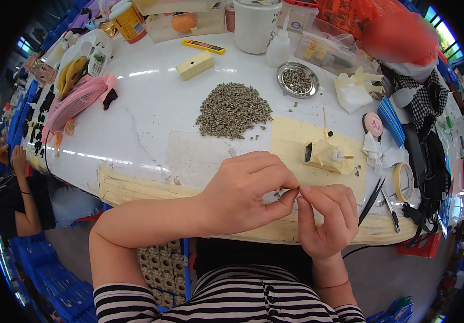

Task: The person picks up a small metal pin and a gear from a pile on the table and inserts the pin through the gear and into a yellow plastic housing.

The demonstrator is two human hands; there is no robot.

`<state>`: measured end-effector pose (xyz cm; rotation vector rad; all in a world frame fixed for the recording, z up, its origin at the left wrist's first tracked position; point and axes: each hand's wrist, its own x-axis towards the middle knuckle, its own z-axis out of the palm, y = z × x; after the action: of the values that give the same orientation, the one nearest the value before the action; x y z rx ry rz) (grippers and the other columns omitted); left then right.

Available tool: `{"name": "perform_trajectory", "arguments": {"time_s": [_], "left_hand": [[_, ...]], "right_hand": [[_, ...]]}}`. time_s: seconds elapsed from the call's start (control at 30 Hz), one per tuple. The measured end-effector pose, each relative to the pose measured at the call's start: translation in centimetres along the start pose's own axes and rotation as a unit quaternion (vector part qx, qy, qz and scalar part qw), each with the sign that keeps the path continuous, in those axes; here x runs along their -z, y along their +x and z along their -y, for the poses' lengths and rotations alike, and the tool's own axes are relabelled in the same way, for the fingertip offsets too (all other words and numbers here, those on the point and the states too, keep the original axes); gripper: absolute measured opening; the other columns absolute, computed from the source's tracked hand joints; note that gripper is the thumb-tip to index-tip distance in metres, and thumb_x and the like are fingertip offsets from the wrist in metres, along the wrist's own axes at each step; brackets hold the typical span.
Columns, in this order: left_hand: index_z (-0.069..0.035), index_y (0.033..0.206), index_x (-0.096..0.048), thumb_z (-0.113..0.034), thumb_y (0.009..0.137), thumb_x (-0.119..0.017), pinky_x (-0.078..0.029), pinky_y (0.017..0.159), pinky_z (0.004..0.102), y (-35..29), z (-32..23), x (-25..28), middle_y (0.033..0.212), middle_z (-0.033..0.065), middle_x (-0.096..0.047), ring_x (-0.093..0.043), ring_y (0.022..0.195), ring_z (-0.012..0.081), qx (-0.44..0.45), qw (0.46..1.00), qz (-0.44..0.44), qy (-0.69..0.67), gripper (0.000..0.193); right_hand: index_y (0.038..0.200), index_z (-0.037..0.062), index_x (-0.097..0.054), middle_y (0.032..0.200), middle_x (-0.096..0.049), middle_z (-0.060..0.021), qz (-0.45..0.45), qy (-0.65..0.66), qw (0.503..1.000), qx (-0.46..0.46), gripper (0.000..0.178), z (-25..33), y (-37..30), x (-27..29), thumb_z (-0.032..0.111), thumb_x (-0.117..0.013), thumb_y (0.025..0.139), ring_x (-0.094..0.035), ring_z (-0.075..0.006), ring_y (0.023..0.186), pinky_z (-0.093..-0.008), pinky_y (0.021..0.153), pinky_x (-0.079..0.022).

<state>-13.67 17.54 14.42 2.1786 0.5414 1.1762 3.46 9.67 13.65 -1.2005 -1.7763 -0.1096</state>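
Note:
My left hand (250,188) and my right hand (328,215) meet over the near edge of the table, fingertips pinched together. What sits between the fingertips is too small and too covered to make out. Beyond my left hand lies a heap of small greyish metal parts (233,110). A round metal dish (312,89) to its right holds more of these parts. Just past my right hand stands a tape-wrapped block (323,156) with a thin rod sticking out to the right. A few loose parts lie on the table beneath my fingers.
At the right lie black tweezers (372,201), a pen-like tool (391,211) and a tape roll (403,182). Toward the back are a yellow block (195,65), a utility knife (204,47), a squeeze bottle (279,49) and a white container (256,27). A pink fan-like object (78,102) lies left.

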Motion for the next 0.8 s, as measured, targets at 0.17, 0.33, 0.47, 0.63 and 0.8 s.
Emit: {"name": "perform_trajectory", "arguments": {"time_s": [0.17, 0.33, 0.47, 0.63, 0.8], "left_hand": [[-0.002, 0.084, -0.071, 0.004, 0.069, -0.079, -0.050, 0.055, 0.0286, 0.07, 0.01, 0.05, 0.074, 0.0070, -0.067, -0.064, 0.065, 0.0196, -0.003, 1.000, -0.008, -0.010, 0.018], [-0.002, 0.086, -0.071, 0.004, 0.069, -0.080, -0.051, 0.056, 0.0281, 0.00, 0.02, 0.03, 0.075, 0.0071, -0.068, -0.066, 0.066, 0.0198, -0.020, 1.000, -0.016, -0.012, 0.020], [-0.003, 0.087, -0.072, 0.004, 0.070, -0.080, -0.050, 0.056, 0.0273, -0.08, 0.12, -0.05, 0.077, 0.0066, -0.068, -0.066, 0.067, 0.0192, -0.036, 0.999, -0.009, -0.017, 0.021], [-0.004, 0.090, -0.073, 0.003, 0.068, -0.080, -0.049, 0.055, 0.0270, -0.27, 0.40, -0.23, 0.077, 0.0054, -0.068, -0.065, 0.066, 0.0184, -0.058, 0.998, -0.005, -0.022, 0.024], [-0.005, 0.090, -0.075, 0.001, 0.066, -0.082, -0.048, 0.053, 0.0270, -0.19, 0.17, -0.04, 0.078, 0.0039, -0.067, -0.063, 0.064, 0.0176, -0.085, 0.996, -0.008, 0.002, 0.026]], "right_hand": [[0.098, 0.0026, -0.072, 0.085, -0.070, -0.0066, -0.005, 0.003, 1.000, -0.018, 0.026, -0.01, -0.03, -0.01, -0.002, -0.079, 0.073, -0.063, -0.0227, 0.072, -0.0321, 0.065, -0.049], [0.096, 0.0020, -0.072, 0.083, -0.070, -0.0078, 0.004, 0.016, 0.999, -0.040, 0.022, 0.08, 0.02, 0.10, -0.002, -0.078, 0.075, -0.063, -0.0234, 0.071, -0.0324, 0.064, -0.049], [0.095, 0.0009, -0.072, 0.082, -0.070, -0.0093, 0.015, 0.054, 0.996, -0.064, 0.017, 0.04, 0.08, 0.22, -0.001, -0.076, 0.078, -0.063, -0.0244, 0.070, -0.0325, 0.064, -0.049], [0.092, -0.0001, -0.071, 0.081, -0.069, -0.0108, 0.027, 0.104, 0.990, -0.097, 0.010, -0.09, 0.08, 0.33, 0.001, -0.074, 0.083, -0.062, -0.0243, 0.070, -0.0320, 0.063, -0.048], [0.088, 0.0000, -0.070, 0.079, -0.068, -0.0103, 0.044, 0.158, 0.977, -0.136, 0.006, -0.11, -0.01, 0.87, 0.002, -0.074, 0.084, -0.061, -0.0234, 0.069, -0.0308, 0.063, -0.047]]}}
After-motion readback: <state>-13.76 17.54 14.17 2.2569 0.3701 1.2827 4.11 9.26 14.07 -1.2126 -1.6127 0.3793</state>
